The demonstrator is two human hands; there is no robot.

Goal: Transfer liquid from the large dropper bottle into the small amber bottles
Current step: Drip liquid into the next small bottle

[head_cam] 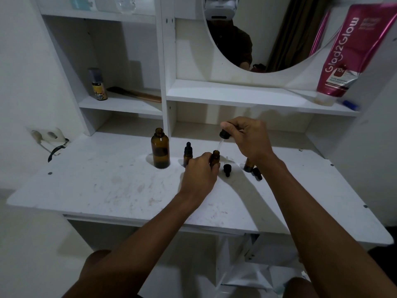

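The small open amber glass bottle (215, 158) stands on the white worktop (107, 186). I judge it light, rigid, smooth-sided and easy to tip, so it is best held low round its body. The left hand (198, 175) has it there, its grip curled round the body from the 8 o'clock side, with the neck left bare.

The right hand (249, 138) pinches the soft bulb of the black-bulbed glass dropper (224, 134) between thumb and fingers. The thin clear pipette looks brittle, so the bulb is the place to hold. From that grip the pipette slants down toward 7 o'clock to the bottle's mouth; whether its tip is inside, I cannot tell.

The large open amber bottle (160, 150) stands well apart at 9 o'clock of the small one. A capped small amber bottle (188, 153) stands between them.
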